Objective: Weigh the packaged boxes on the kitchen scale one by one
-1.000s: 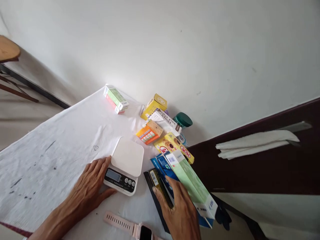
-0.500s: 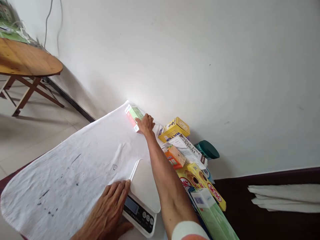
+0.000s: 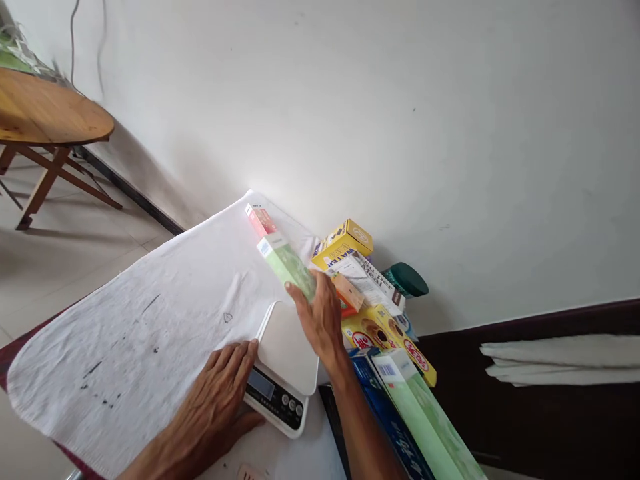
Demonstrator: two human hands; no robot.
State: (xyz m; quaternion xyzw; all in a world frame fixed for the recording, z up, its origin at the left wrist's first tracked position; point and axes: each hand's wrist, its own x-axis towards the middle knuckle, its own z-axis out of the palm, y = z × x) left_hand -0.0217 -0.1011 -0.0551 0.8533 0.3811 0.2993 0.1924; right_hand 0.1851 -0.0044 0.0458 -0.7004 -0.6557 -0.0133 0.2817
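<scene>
My right hand [image 3: 323, 317] is closed around the near end of a slim pale-green box [image 3: 285, 261], held above the cloth just beyond the scale. Past its far end, a pink box [image 3: 261, 221] lies near the far corner of the table. A white kitchen scale [image 3: 290, 350] with a black button panel and a small display sits in front of me, its plate bare. My left hand [image 3: 220, 387] lies along the scale's left side, fingers stretched out with the tips at its edge and the thumb near the front corner.
Right of the scale lie a yellow box [image 3: 345, 241], a white "Su-per Meal" box [image 3: 373, 283], an orange box [image 3: 349, 293], yellow biscuit boxes [image 3: 385, 330], a dark blue box [image 3: 390, 413] and a long green box [image 3: 425, 413]. A dark green lid [image 3: 407, 280] stands by the wall [image 3: 450, 167].
My right hand has drawn the green box back toward me and the scale, leaving the pink box behind. My left hand stays beside the scale. The view has shifted slightly.
</scene>
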